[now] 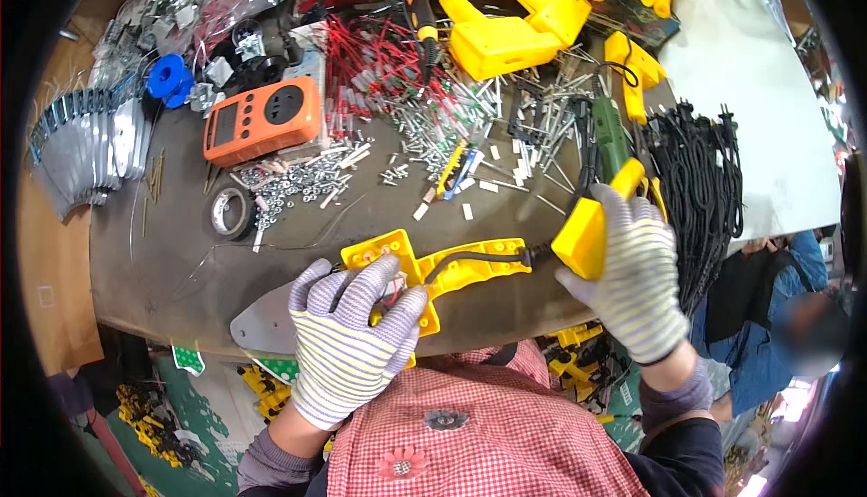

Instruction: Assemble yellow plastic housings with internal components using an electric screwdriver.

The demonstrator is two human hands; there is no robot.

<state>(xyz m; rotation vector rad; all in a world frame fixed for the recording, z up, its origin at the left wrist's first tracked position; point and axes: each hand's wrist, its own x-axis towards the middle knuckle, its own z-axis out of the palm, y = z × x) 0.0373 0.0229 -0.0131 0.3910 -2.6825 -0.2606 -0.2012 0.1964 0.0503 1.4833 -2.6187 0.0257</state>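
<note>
L hand [352, 339], fingers part-bent, held open yellow housing [414, 267] w/ blk cord [474, 256] over desk [163, 262]; R hand [637, 280] gripped yellow cover [581, 237], fingers curled

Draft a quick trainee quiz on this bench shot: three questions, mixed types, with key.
1. Multiple choice: what is the right hand holding?
a) a roll of tape
b) a yellow housing piece
c) a screwdriver

2. True or false: in the picture, the orange meter lies to the left of the green tool.

3. Short answer: what dark, flexible item runs along the open yellow casing that sits partly under the left hand?

Key:
1. b
2. True
3. A black cable
</note>
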